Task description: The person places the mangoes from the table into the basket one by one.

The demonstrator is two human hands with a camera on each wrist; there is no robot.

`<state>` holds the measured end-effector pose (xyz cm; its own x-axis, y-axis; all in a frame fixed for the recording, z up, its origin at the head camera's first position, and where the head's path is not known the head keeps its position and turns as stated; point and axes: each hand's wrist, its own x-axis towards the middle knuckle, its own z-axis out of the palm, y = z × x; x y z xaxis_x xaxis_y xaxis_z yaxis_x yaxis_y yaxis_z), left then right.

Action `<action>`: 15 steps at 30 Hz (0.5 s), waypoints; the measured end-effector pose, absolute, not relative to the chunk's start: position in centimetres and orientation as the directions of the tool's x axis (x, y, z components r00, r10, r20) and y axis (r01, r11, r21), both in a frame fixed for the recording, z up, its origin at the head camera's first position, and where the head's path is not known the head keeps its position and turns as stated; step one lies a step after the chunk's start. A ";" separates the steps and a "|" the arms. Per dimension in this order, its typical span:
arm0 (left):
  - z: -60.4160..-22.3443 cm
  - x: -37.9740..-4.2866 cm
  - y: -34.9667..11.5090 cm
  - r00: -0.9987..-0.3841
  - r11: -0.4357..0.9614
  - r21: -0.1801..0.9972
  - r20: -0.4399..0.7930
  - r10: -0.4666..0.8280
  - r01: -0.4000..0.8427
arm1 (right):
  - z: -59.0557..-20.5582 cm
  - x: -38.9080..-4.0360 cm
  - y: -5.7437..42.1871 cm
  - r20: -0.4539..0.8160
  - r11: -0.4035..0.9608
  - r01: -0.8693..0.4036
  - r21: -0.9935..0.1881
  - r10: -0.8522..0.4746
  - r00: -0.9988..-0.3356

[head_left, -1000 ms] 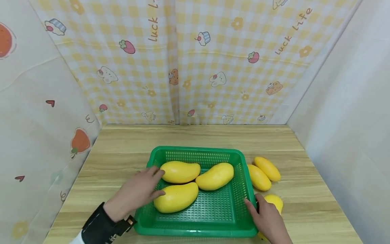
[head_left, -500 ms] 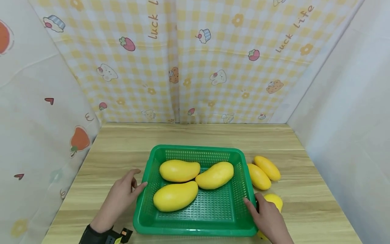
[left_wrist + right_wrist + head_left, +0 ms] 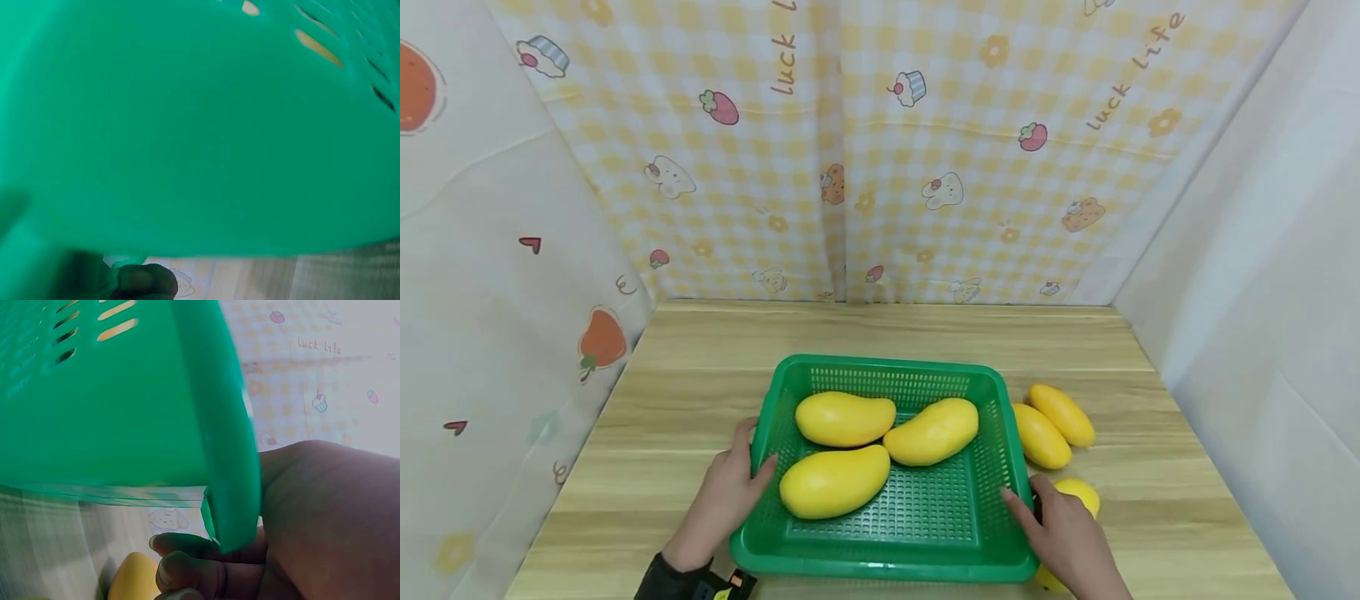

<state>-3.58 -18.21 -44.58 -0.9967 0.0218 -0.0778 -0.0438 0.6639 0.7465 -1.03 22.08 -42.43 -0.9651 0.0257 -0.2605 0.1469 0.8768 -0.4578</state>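
A green plastic basket (image 3: pixel 880 568) stands on the table with three large yellow mangoes inside: one at the back left (image 3: pixel 845 419), one at the front left (image 3: pixel 835 482), one at the right (image 3: pixel 932 432). My left hand (image 3: pixel 722 492) grips the left rim, thumb over the inside and fingers outside. On the opposite side my right hand (image 3: pixel 1063 529) holds the right rim, its thumb over the edge. The basket wall (image 3: pixel 187 137) fills most of the left wrist view. In the right wrist view, curled fingers (image 3: pixel 194 572) show below the rim.
Two smaller yellow mangoes, a rear one (image 3: pixel 1062 415) and a nearer one (image 3: pixel 1041 436), lie right of the basket. Another yellow fruit (image 3: pixel 1078 493) is partly hidden by my right hand. Wood-grain table (image 3: pixel 700 350) surrounds the basket; a checked curtain (image 3: pixel 737 183) hangs behind.
My left hand has left the mangoes inside the basket, swung out to the left, and taken hold of the left rim. My right hand stays on the right rim.
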 end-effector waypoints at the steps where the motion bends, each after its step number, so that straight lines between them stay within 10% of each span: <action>1: -44.6 -3.6 -18.1 -0.997 0.664 0.747 -0.071 0.026 -0.036 | -42.4 -1.0 22.1 -0.262 0.878 0.148 -0.455 0.027 -0.965; 15: -44.8 -3.7 -18.0 -0.996 0.655 0.755 -0.078 0.040 -0.033 | -42.4 -0.9 22.2 -0.276 0.882 0.160 -0.442 0.036 -0.961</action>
